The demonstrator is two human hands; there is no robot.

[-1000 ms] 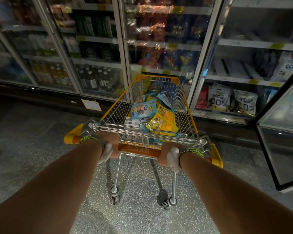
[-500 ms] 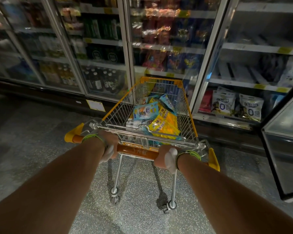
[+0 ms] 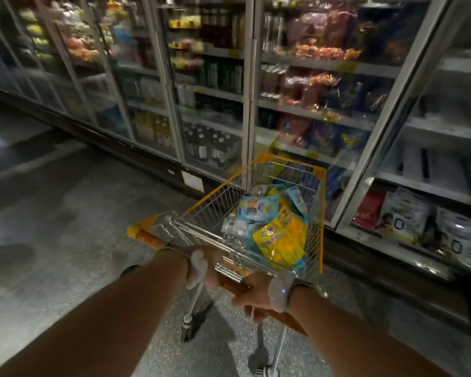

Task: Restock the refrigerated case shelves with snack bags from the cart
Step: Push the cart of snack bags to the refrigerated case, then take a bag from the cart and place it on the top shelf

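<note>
- Along the far wall runs the refrigerated case, its glass doors shut over stocked shelves; at the right an open bay shows part-bare shelves with white bags on the lowest level. That bay looks like the likely target, so the cart should end up parked just beside it, not blocking the door swing.
- Near centre stands the wire shopping cart with yellow rim, its front end close to the case base. Steering it parallel to the case, then stopping, would leave room to reach both basket and shelf.
- Inside the basket lie the snack bags, yellow and light blue, heaped loosely toward the right side; none is on a shelf yet.
- Across the near end runs the orange handle bar.
- On that bar the left hand has fingers curled round it, and the right hand grips it likewise, further right. Even pressure from both should keep the cart from swinging into the glass.
</note>
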